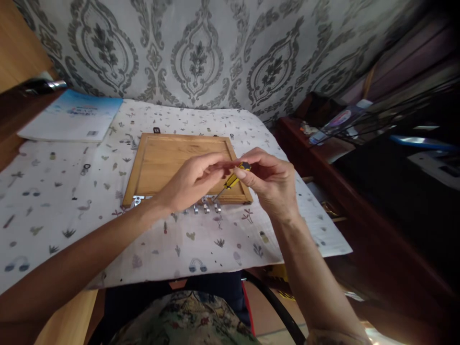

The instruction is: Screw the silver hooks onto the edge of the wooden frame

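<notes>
My right hand (275, 184) pinches the yellow and black handle of a small screwdriver (232, 180). Its thin shaft slants down to the left, and the tip meets a metal strip with hooks (206, 204) along the near edge of a framed wooden board (172, 158). Over the board, my left hand (196, 179) has its fingers stretched toward the screwdriver handle. The fingertips come close to the handle and the right fingers; whether they touch is unclear. My left hand and forearm hide the middle of the hook strip.
A patterned white cloth (140, 254) covers the table. A blue and white booklet (75, 117) lies at the back left. Small dark fittings (156, 130) sit by the board's far edge. At right stand a plastic bottle (339, 122) and cables. A patterned curtain (197, 57) hangs behind.
</notes>
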Motion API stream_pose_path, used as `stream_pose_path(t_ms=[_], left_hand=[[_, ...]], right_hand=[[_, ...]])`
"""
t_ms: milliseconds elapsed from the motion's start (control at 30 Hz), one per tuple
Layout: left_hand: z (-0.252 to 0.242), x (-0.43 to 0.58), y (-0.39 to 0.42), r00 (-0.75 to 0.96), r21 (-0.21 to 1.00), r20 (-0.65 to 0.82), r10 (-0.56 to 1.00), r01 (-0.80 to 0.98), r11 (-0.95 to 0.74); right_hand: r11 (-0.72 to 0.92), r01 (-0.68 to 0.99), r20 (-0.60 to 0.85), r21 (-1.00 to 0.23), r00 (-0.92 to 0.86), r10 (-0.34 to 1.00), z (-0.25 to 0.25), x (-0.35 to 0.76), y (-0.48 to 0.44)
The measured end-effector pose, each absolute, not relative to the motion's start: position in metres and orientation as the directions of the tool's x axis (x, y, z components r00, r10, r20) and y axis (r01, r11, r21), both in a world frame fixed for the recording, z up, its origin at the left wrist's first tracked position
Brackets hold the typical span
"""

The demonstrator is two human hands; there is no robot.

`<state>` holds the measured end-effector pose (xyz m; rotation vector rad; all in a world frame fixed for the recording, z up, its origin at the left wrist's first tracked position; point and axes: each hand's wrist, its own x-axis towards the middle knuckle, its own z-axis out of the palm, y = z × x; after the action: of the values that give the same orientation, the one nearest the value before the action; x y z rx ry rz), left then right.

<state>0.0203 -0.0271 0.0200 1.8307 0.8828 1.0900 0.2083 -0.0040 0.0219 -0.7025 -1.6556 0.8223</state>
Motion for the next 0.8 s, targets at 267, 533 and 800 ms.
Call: stream_pose_path(t_ms=[267, 533, 800], left_hand=[[0.04, 0.035, -0.016, 0.486, 0.799, 0.352, 0.8, 0.289, -0.528], [0.036, 0.043, -0.02, 0.413, 0.847, 0.366, 0.834, 0.223, -0.482], [0.04, 0.034, -0.022, 0.465, 0.754, 0.361, 0.808, 0.365, -0.547]], right_hand=[[0.499, 0.019, 0.491, -0.866, -0.149, 0.858, 0.018, 0.207, -0.008], [0.53, -0.026, 0.53, -0.847, -0.114, 0.841, 0.006, 0.214, -0.012], [0.428, 0.327, 0.236, -0.842, -0.49, 0.839, -0.034, 0.228, -0.009]])
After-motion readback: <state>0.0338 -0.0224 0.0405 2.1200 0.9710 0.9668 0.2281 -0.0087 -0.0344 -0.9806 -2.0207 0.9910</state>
